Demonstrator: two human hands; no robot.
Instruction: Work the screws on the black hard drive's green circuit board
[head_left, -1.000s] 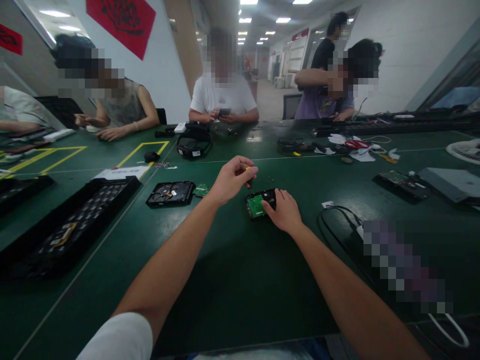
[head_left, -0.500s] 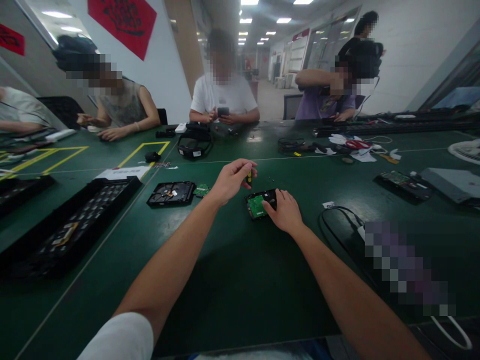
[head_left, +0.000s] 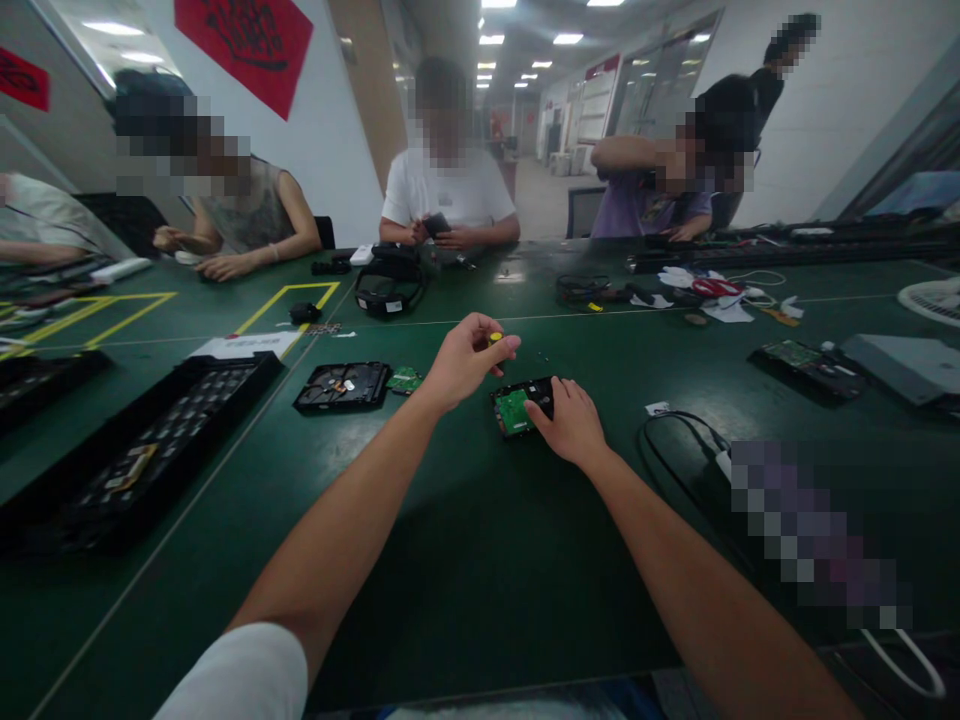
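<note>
A small hard drive with a green circuit board facing up lies on the green table in front of me. My right hand rests on its right side, fingers curled over the black edge. My left hand hovers just above and left of the drive, fingers pinched round a small screwdriver with a yellow top. A second, opened black drive with a loose green board beside it lies to the left.
A long black tray runs along the left. More drives and a grey box sit at the right, with a black cable near my right arm. A headset lies farther back. Several people sit around the table.
My left hand has turned slightly, so the yellow top of the screwdriver now shows above the fingers. My right hand and the drive have stayed put. A person standing at the back has moved right.
</note>
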